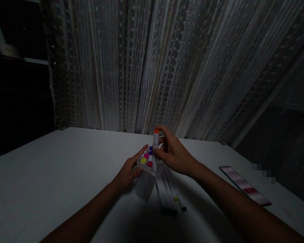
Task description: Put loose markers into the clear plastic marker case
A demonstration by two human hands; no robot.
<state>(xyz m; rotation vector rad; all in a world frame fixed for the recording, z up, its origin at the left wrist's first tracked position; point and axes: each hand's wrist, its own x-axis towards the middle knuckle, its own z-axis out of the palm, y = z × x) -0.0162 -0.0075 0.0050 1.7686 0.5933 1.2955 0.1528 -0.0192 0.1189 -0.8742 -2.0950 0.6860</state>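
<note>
Although the light is poor, the main items can be told apart. At far left a dark window recess (pixel 17 84) meets a pale patterned curtain (pixel 167 67) that spans the background. Below it lies a white table (pixel 53 175). Left of centre, the left hand (pixel 128 173) is curled partway round the near side of a clear plastic marker case (pixel 144 185), with the forefinger stretched along the case's upper edge; the hand grips the case. The case stands on the table, tilted toward the camera, near the middle of the tabletop. Marker ends show in its open top: a yellow cap (pixel 143 160), a pink cap (pixel 146 156), a red cap (pixel 149 164) and a purple cap (pixel 150 151). Just right of these, a white marker with an orange cap (pixel 155 137) stands upright, its lower end at the case's mouth; whether it sits inside cannot be told. The right hand (pixel 174 155) pinches this marker's barrel between thumb and fingertips, the remaining fingers loosely bent. Beneath that hand, several loose white markers (pixel 168 194) lie on the table beside the case. Well apart, at right, a flat dark phone (pixel 244 185) lies near the table edge.
</note>
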